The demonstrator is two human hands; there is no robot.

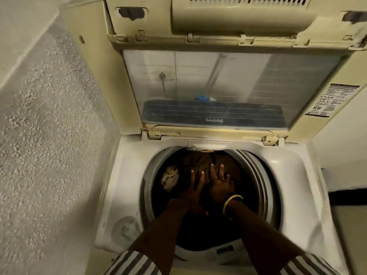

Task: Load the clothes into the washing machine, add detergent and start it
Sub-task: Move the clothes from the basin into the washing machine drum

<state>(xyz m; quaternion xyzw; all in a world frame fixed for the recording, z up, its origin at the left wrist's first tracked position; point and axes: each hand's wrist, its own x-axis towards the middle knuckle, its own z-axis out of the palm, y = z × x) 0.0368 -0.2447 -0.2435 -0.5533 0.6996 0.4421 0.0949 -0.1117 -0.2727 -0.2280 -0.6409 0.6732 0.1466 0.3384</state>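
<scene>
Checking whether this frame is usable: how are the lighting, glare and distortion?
Head view: dim, warm light; the drum is very dark, so the clothes and both hands, left hand and right hand, barely separate; hazy reflections on the raised lid; wide-angle bending at the edges.

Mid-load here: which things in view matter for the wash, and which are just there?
Part of the job:
washing machine drum
dark clothes and a pale cloth inside it
raised lid
left hand and right hand, flat on the clothes

Just there:
gold bangle
warning sticker
textured wall
No detergent visible.
</scene>
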